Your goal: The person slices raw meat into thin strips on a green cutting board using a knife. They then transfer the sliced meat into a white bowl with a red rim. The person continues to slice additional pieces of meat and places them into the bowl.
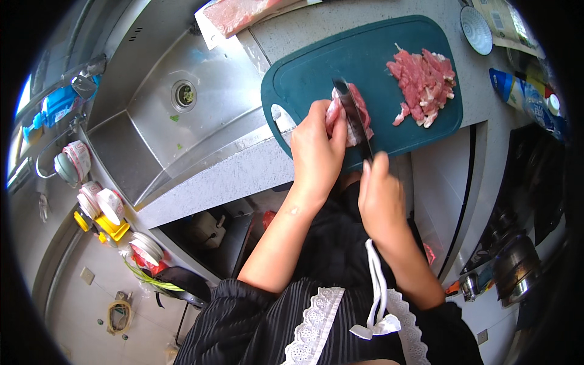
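Note:
On a dark green plastic cutting board (301, 77), my left hand (319, 146) presses a piece of raw meat (361, 102), fingers curled around its left side. My right hand (382, 196) grips a kitchen knife (353, 114), its handle mostly hidden in the fist. The dark blade lies across the meat, just right of my left fingers. A pile of sliced raw meat (422, 84) rests on the board's right part, apart from the knife.
Left of the board is a stainless steel sink (219, 91) with green scraps by its drain. A larger slab of raw meat (237, 16) lies beyond it. A ribbed white dish (476, 30) and packages stand at the upper right, with a stove (515, 182) below them.

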A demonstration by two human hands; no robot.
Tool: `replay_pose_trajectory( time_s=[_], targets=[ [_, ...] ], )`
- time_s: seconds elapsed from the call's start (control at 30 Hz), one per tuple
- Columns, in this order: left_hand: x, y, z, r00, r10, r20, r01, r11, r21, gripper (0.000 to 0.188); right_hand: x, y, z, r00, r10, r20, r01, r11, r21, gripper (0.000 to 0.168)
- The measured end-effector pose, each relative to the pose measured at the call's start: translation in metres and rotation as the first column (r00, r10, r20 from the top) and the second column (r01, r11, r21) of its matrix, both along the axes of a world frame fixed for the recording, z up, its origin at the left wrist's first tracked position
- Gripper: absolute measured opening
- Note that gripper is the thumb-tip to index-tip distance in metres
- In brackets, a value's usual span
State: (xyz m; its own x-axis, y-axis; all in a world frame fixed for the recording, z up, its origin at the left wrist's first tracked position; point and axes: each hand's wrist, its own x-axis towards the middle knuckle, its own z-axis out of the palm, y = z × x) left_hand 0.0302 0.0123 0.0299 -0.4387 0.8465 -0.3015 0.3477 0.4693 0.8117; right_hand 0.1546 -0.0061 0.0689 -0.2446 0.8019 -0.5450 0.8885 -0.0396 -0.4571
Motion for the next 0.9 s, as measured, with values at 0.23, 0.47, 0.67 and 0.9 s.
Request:
replay_pose_trajectory(
  time_s=[0.23, 0.47, 0.67, 0.9],
  targets=[
    [0.001, -0.004, -0.005, 0.997, -0.036, -0.073, 0.041, 0.997, 0.062, 0.016, -0.024, 0.036, -0.012, 0.993, -0.010, -0.118, 0.017, 0.998, 0.062, 0.018],
    [0.000, -0.008, -0.006, 0.996, -0.059, -0.061, 0.063, 0.996, 0.069, 0.019, 0.000, 0.003, -0.005, 0.999, 0.004, -0.036, -0.003, 1.000, 0.022, 0.019],
    [-0.003, -0.005, -0.004, 0.999, -0.037, -0.039, 0.039, 0.998, 0.048, 0.019, -0.013, 0.015, -0.007, 1.000, 0.009, -0.025, -0.009, 1.000, 0.018, 0.021],
    [0.002, -0.007, -0.007, 0.998, -0.049, -0.051, 0.052, 0.997, 0.062, 0.019, -0.024, 0.036, -0.013, 0.991, 0.026, -0.128, -0.014, 0.995, 0.095, 0.018]
  ],
)
